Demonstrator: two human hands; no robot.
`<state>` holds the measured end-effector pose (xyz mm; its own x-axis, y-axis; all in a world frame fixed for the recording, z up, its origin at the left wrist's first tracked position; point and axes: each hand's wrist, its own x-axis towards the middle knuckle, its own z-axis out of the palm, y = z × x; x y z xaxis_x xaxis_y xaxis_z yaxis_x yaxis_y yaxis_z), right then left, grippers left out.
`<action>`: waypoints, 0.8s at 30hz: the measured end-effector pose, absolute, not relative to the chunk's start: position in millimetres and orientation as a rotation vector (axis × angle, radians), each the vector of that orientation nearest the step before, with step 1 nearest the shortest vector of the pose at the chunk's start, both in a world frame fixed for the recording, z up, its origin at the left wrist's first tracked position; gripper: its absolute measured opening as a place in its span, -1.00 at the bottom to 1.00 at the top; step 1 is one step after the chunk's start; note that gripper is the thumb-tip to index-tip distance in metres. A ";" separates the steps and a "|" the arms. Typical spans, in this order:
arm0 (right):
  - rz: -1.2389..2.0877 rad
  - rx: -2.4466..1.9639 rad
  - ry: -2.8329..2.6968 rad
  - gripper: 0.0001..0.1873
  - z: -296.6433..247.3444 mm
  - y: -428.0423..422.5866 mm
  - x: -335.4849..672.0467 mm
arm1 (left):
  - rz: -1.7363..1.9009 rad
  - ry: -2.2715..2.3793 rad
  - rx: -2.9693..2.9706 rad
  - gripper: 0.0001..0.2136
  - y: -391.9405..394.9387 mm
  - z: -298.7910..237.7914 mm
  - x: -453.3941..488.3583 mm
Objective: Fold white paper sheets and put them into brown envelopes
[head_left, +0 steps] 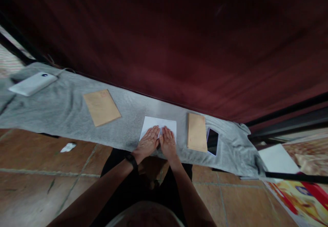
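Observation:
A white sheet of paper [151, 121] lies on the grey cloth in front of me, its lower part covered by my hands. My left hand [148, 141], with a black band at the wrist, presses flat on the paper's left half, fingers stretched out. Beside it my right hand [167, 141] rests flat on the right half, its fingers also extended. The two hands nearly meet at the thumbs. To the right lies a stack of brown envelopes [196, 132], and to the left a brown envelope [102, 107] sits at an angle.
A phone [212, 141] with a dark screen lies right of the stack. On the far left is a white device [33, 83] with a cable. Grey cloth [69, 107] covers the narrow surface, and a dark red curtain [169, 49] hangs behind. A colourful box [302, 199] stands lower right.

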<state>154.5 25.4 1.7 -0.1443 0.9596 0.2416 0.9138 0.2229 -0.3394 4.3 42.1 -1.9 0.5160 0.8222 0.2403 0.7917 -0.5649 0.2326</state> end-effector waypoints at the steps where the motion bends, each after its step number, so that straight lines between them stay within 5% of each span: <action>1: 0.136 -1.735 -2.101 -0.46 0.0 24.1 156.5 | 0.508 1.432 2.643 -0.45 42.6 -2.1 1.2; 24: 0.020 -1.877 -1.951 -0.46 4.7 28.1 183.5 | 0.533 1.577 2.584 -0.45 51.4 4.0 -13.4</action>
